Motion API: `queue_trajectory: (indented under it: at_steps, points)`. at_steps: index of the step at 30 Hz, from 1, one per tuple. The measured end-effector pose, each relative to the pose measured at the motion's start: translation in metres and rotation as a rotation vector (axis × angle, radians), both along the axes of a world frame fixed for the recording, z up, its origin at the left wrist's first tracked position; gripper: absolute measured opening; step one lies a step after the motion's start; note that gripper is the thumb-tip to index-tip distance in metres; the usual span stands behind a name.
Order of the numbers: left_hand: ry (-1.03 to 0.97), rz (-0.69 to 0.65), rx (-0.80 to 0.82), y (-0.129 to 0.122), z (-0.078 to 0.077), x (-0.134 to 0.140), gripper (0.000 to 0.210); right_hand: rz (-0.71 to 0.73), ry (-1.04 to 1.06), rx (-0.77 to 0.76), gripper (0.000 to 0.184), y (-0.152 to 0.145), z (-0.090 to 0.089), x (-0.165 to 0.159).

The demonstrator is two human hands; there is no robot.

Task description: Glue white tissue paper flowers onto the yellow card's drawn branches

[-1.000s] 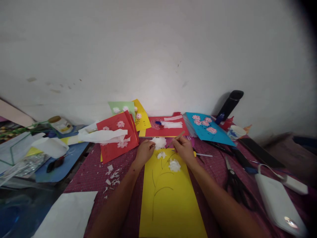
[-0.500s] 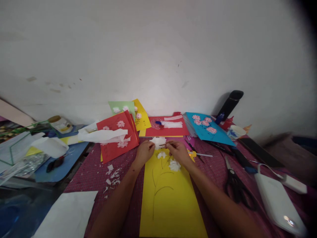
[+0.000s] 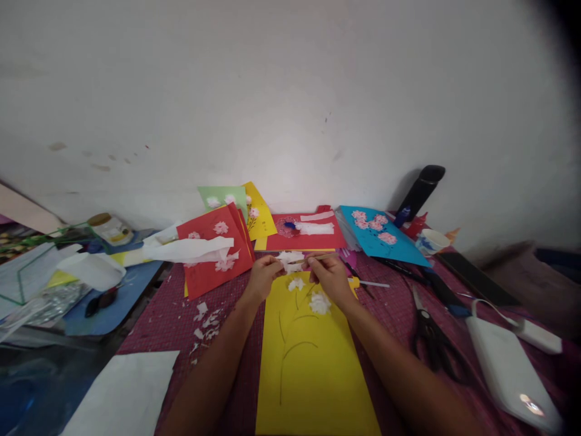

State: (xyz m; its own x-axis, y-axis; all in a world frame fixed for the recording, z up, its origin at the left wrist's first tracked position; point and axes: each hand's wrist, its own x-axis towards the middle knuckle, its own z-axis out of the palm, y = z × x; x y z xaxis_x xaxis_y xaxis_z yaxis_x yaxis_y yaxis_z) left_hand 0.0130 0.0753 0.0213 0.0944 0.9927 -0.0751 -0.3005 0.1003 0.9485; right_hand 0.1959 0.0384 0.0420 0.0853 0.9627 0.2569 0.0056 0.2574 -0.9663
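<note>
The white tissue tuft (image 3: 288, 260) is held just above the far edge of the yellow card sheet (image 3: 313, 363), between both hands. The left hand (image 3: 261, 278) is closed, its fingertips pinching the tuft's left side. The right hand (image 3: 330, 275) is also closed — it grips a thin wooden stick (image 3: 318, 257) that lies roughly level, one end at the tuft; whether the tip touches or enters the tissue cannot be told, since the area is small and blurred. The tuft is soft, crumpled and irregular in outline. Two similar white tufts (image 3: 320, 301) sit on the yellow sheet at the ends of thin curved drawn lines. The sheet is flat, matte and rectangular; its near edge is cut off by the frame. It lies on a dark red patterned cloth (image 3: 390, 309). Right of the hands — black-handled scissors (image 3: 429, 336) and a smooth white rounded case (image 3: 511, 375).
</note>
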Motion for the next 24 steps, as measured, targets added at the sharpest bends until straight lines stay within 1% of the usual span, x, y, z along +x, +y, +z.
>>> queue_trajectory:
  at_steps: [4,11,17,20,24]
  points:
    - [-0.021,-0.019,-0.002,-0.004,0.005,0.003,0.017,-0.006,-0.03,0.013,0.027,-0.001,0.002,-0.001]
    - [-0.017,-0.012,0.004,-0.005,0.006,0.003,0.018,-0.01,-0.077,0.005,0.028,-0.004,0.009,-0.002]
    - [-0.119,-0.055,-0.022,-0.006,0.006,0.002,0.017,-0.04,-0.062,-0.019,0.03,-0.004,0.01,-0.002]
    - [-0.18,-0.09,-0.033,-0.007,0.005,0.003,0.028,-0.063,-0.037,-0.019,0.031,-0.004,0.01,-0.001]
    - [-0.203,-0.109,-0.04,-0.007,0.003,0.008,0.041,-0.065,-0.035,-0.023,0.032,-0.004,0.009,-0.001]
